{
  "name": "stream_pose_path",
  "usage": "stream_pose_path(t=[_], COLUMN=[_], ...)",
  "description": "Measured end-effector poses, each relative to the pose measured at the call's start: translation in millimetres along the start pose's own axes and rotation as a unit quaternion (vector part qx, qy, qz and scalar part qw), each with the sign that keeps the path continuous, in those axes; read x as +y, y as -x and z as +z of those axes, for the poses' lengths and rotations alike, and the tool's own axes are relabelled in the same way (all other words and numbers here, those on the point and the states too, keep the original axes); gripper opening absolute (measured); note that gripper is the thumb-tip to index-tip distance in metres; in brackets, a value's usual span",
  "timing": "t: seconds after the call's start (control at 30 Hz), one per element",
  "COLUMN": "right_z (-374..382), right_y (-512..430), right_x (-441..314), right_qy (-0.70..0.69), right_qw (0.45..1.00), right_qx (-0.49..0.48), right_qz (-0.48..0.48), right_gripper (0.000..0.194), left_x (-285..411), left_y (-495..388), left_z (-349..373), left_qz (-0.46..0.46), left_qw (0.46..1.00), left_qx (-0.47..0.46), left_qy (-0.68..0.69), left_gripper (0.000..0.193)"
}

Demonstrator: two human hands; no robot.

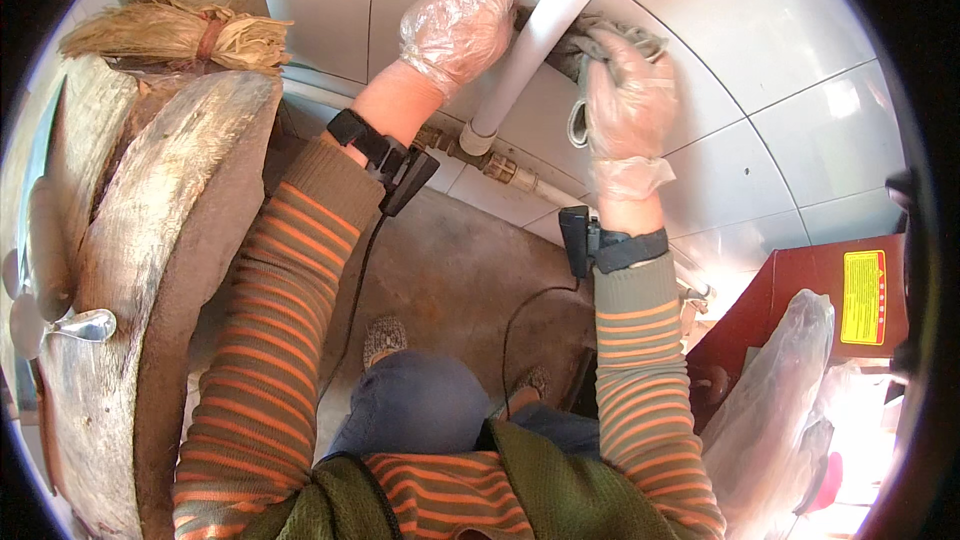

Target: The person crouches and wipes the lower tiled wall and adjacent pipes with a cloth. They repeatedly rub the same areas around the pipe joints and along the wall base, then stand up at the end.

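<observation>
A grey cloth (574,52) passes behind a slanting white plastic pipe (536,37) in front of the tiled wall. On the right of the pipe, my right hand (630,86), in a clear plastic glove, grips the bunched cloth, with a folded edge hanging below the fingers. My left hand (457,34), gloved the same way, is closed in a fist on the pipe's left side, at the cloth's other end. Its fingertips are mostly hidden. Both wrists wear black straps with small devices and cables.
A thick, worn wooden slab (172,187) at left bears a knife (49,240), a metal spoon (86,326) and a tied straw brush (195,37). Pipe fittings (499,165) run low along the wall. At right are a dark red panel (802,277) and a plastic bag (780,390).
</observation>
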State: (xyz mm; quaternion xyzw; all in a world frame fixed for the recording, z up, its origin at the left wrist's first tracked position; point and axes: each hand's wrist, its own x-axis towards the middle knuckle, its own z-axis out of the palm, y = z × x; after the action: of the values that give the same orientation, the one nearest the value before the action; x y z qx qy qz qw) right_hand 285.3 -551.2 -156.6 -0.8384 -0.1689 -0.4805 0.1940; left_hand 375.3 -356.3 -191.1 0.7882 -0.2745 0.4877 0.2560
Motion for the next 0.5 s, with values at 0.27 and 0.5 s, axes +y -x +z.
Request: stream_pose_path(t=[0.27, 0.5], right_z=[44.3, 21.0], right_y=[80.2, 45.7], right_x=[1.5, -14.3], right_qy=[0.185, 0.054], right_qw=[0.962, 0.978], right_qx=[-0.201, -0.172], right_qz=[-0.022, 0.101], right_gripper=[0.014, 0.020], left_x=[-6.5, 4.4], left_y=[71.7, 58.2], left_z=[7.7, -0.8], left_qz=[-0.037, -0.106], left_qw=[0.962, 0.966], left_qx=[-0.260, -0.229], left_qy=[-0.073, -0.049], left_gripper=[0.014, 0.014])
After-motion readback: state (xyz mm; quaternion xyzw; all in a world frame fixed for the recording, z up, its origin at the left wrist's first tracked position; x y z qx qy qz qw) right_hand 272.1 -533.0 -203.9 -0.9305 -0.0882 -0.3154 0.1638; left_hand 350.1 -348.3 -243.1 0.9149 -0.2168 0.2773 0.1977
